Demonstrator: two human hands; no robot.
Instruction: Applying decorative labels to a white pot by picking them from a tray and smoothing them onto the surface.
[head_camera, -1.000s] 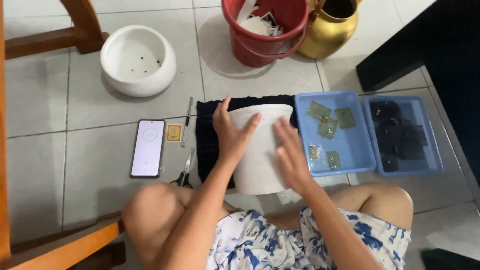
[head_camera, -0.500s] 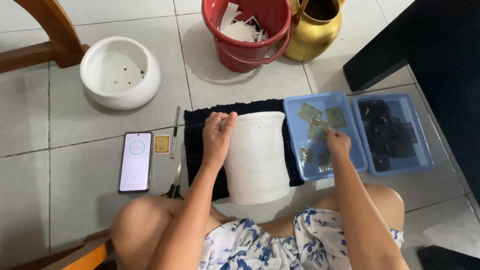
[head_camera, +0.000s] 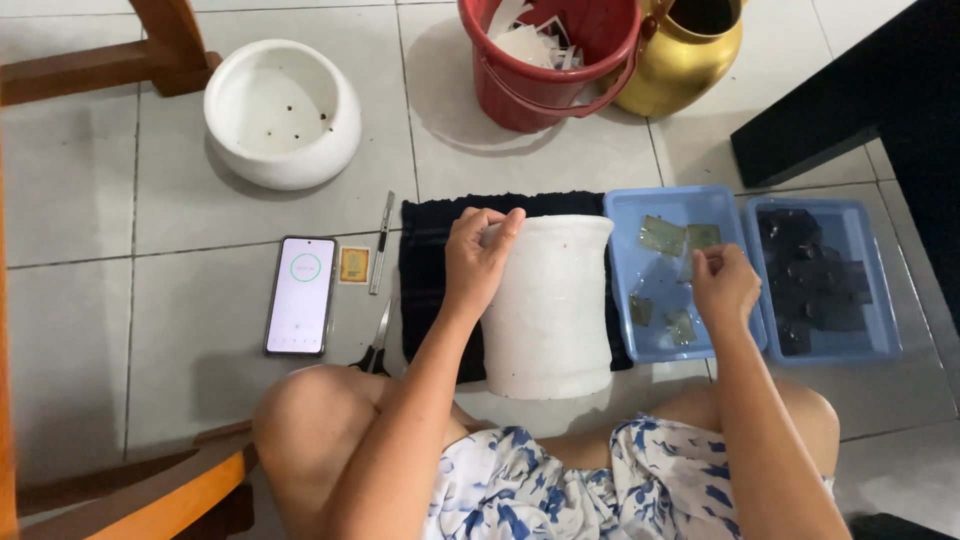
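Observation:
A white pot (head_camera: 550, 305) lies on its side on a dark cloth (head_camera: 432, 262) in front of me. My left hand (head_camera: 478, 258) grips the pot's rim at its upper left. My right hand (head_camera: 724, 285) hovers over a blue tray (head_camera: 625, 210) that holds water and several small greenish squares; its fingertips pinch together at one square, and I cannot tell if it is lifted.
A second blue tray (head_camera: 880, 300) with dark pieces sits at the right. A white bowl-shaped pot (head_camera: 282, 112), red bucket (head_camera: 548, 55) and brass vase (head_camera: 685, 50) stand farther away. Phone (head_camera: 301, 294), small card (head_camera: 354, 265), knife (head_camera: 382, 242) and scissors (head_camera: 377, 342) lie at the left.
My right hand left the pot and moved right over the blue tray. My left hand shifted to the pot's rim.

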